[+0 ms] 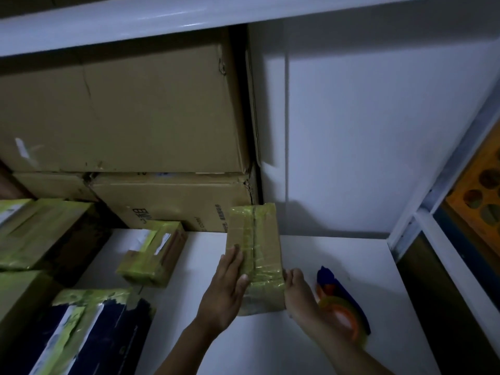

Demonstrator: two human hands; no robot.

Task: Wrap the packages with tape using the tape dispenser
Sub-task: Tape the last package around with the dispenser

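Packages point(40, 231) at the left look taped already. On the white table point(338, 253), the left hand point(227, 290) presses flat-fingered on a mostly taped box point(259, 247). The right hand point(300, 296) steadies its edge, finger curl unclear. The tape dispenser point(343, 299) lies unheld just beside; this box seems nearly finished.

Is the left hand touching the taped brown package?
Touching. The head view shows the left hand with straight fingers lying flat on the package top, no gap.
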